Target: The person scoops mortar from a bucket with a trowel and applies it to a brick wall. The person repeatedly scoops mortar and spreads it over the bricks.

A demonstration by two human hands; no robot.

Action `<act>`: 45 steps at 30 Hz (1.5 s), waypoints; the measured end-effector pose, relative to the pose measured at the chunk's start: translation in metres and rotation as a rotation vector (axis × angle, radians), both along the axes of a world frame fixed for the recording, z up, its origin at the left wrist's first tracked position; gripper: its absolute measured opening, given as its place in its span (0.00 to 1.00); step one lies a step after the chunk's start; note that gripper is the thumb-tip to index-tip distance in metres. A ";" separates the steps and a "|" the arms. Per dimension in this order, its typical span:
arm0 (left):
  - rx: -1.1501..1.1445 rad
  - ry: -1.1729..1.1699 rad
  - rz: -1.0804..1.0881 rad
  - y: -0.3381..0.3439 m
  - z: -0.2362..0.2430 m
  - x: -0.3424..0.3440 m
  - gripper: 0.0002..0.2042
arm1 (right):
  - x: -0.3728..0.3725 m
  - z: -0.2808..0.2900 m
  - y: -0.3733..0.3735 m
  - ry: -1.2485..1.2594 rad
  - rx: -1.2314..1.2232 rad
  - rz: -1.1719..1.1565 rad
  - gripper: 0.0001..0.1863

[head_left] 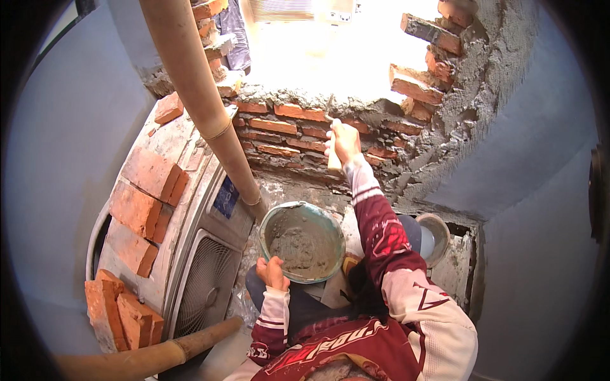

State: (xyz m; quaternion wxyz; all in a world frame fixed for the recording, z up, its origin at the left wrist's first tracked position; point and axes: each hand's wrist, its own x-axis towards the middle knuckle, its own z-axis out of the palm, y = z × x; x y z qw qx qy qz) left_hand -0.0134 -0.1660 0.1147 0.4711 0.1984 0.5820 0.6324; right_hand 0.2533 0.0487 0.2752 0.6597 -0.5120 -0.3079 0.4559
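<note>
At the far left, loose red bricks [136, 209] are stacked on top of a boxy fan unit [206, 286], and a bamboo pole [203, 101] is seen crossing above it; another pole [159, 355] lies along the bottom edge. Next, the left hand [272, 272] is closed over the near rim of a round pan of wet mortar [304, 241], thumb on the lip and fingers hidden beneath; the pan is held low, just in front of the body, beside the fan unit. The pan is judged heavy with its grey load, stiff at the wall, and likely slick where mortar has smeared; it is best taken at the rim, with support under the base so that it does not tip. Further right and higher, the right hand [343, 141] is wrapped tight round the handle of a trowel [335, 160], whose blade cannot be made out clearly; the hand is raised against the partly laid brick wall [286, 130], just below the bright opening, where fresh mortar covers the top course. At the right, a small bowl [435, 236] rests on the ledge, and rough plaster [473, 95] is seen spread over the curve of the wall.
</note>
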 end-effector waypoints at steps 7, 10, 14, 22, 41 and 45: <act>0.002 -0.045 -0.013 0.000 0.006 0.006 0.14 | 0.032 -0.016 0.009 -0.077 -0.083 0.017 0.18; -0.021 -0.051 -0.010 0.000 -0.003 0.002 0.13 | 0.034 -0.014 0.004 -0.099 -0.057 0.039 0.18; -0.003 0.005 -0.038 -0.002 -0.003 0.004 0.12 | 0.038 -0.010 0.001 -0.117 -0.089 0.051 0.19; -0.038 -0.020 -0.054 0.008 0.011 0.019 0.11 | 0.051 -0.004 -0.005 -0.150 -0.066 0.046 0.17; 0.020 -0.061 -0.060 0.029 0.014 0.024 0.12 | 0.041 -0.035 -0.052 -0.222 -0.115 0.081 0.18; 0.047 -0.040 -0.029 0.029 0.007 0.008 0.12 | 0.015 -0.029 -0.119 -0.527 -0.079 0.336 0.16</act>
